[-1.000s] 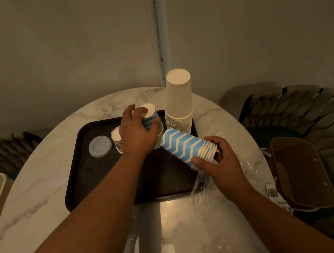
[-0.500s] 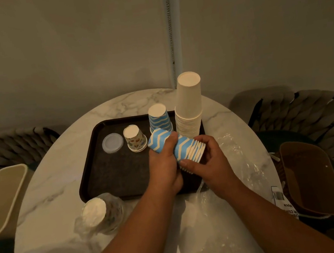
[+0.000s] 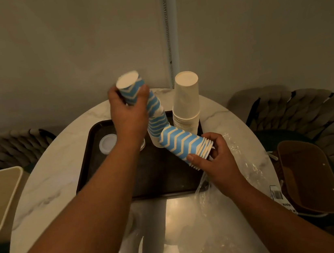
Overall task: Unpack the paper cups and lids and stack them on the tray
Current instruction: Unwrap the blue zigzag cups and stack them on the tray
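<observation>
Above the dark rectangular tray [image 3: 87,175], the left hand [image 3: 128,114] is gripping a blue chevron paper cup [image 3: 130,88] — apparently blurred — while the right hand [image 3: 215,160] is clasping a sideways blue-striped cup stack [image 3: 185,143].

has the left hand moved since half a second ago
Yes. The left hand has lifted off the held cup stack with one blue cup, now level with the plain stack's top.
</observation>
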